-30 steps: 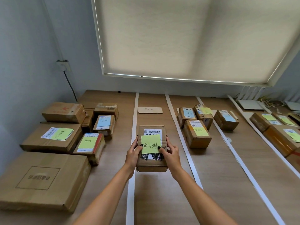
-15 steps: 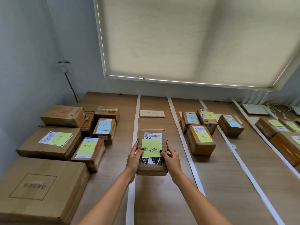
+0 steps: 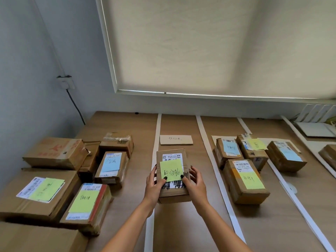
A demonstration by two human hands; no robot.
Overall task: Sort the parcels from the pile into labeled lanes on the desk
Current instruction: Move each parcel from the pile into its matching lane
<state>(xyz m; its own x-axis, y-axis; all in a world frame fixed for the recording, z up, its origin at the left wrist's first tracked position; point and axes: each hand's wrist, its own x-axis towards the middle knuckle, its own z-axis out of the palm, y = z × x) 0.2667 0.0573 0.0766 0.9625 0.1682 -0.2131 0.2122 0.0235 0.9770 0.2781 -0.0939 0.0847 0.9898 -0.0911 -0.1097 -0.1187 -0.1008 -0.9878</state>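
A small brown parcel with a white shipping label and a yellow-green note sits between my two hands, in the lane bounded by two white tape strips. My left hand grips its left side, thumb on the note. My right hand grips its right side, thumb on the note too. A cardboard lane label lies on the desk just beyond the parcel. The pile of parcels lies on the left part of the desk. Whether the held parcel rests on the desk or hovers just above it, I cannot tell.
The lane to the right holds three sorted parcels, and another parcel sits one lane further. White tape strips divide the wooden desk. A wall with a closed blind backs the desk. White items lie at the far right corner.
Both hands have carried the parcel slightly forward along its lane toward the cardboard label. The view has shifted a little to the left and down.
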